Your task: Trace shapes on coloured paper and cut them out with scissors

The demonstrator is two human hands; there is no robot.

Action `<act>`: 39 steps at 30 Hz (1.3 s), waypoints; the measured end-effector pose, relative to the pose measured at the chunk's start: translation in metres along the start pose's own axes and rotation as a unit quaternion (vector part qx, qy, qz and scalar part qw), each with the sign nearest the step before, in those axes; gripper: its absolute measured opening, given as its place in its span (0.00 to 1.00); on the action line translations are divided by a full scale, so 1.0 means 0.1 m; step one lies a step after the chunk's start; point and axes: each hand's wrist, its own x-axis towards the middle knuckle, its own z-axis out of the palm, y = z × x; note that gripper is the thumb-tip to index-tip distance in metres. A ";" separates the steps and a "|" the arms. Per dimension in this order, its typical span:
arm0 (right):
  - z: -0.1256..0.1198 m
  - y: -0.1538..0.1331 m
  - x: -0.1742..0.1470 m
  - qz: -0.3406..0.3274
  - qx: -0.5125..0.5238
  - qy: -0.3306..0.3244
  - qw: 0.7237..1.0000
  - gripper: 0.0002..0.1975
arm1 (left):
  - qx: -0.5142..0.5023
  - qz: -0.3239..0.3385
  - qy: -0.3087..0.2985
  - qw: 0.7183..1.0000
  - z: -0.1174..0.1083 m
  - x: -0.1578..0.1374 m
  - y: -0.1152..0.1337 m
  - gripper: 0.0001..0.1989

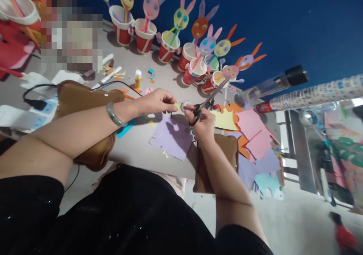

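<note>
My left hand (160,101), a bracelet on its wrist, pinches a small yellow piece of paper (177,106) between thumb and fingers. A pair of scissors (217,91) with black handles sits in my right hand (203,122), its blades pointing up and away to the right. Between the two hands is a small round whitish thing (186,104), partly hidden; I cannot tell whether a hand touches it. Below them lies a purple sheet of paper (172,138) on the table, with yellow scraps (165,154) near its lower edge.
Red paper cups (145,39) with paper rabbit faces on straws line the blue wall. A glue bottle (138,79) and white markers (107,76) lie left; coloured paper sheets (255,130) and a long stack of cups (314,92) are right. Brown cushions (90,96) flank my arms.
</note>
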 end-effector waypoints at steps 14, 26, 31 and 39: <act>0.17 -0.05 -0.10 0.001 0.076 -0.017 0.997 0.17 | 0.061 -0.003 -0.019 0.998 0.13 -0.02 0.01 0.04; 0.14 -0.10 -0.13 0.009 0.081 0.003 0.997 0.17 | -0.059 -0.015 0.005 0.998 0.21 -0.08 0.06 0.10; 0.07 -0.09 -0.12 0.004 0.078 -0.030 0.996 0.20 | -0.075 -0.021 0.059 0.995 0.20 -0.10 0.06 0.08; -0.11 -0.07 -0.04 0.047 0.060 -0.213 0.974 0.29 | -0.091 0.019 0.085 0.992 0.13 -0.09 0.01 0.06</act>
